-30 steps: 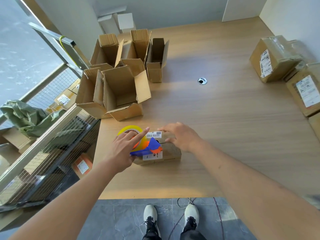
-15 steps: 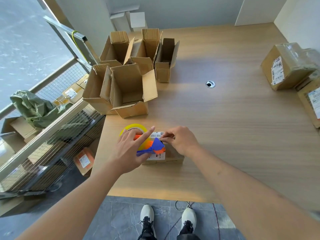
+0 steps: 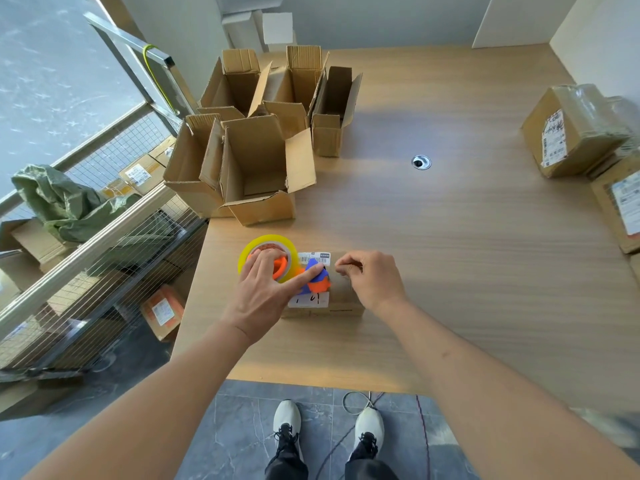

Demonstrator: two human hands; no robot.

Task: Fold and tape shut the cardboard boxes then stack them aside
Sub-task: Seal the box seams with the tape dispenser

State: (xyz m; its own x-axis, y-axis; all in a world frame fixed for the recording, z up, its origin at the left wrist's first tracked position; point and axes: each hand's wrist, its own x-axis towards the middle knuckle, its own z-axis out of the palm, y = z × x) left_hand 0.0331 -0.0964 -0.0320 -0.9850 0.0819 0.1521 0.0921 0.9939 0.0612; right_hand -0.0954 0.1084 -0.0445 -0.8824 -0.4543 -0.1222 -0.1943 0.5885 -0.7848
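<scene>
On the wooden table I saw open boxes waiting; my left hand gripped the tape dispenser on the small box, right hand pinching tape.

Bright daylight from the window at upper left of the frame. Warm glow on the table, open boxes throw soft shadows right. Strong wide-angle bending at edges, forearms stretched. Sharp overall, slight softness in the corners.
</scene>
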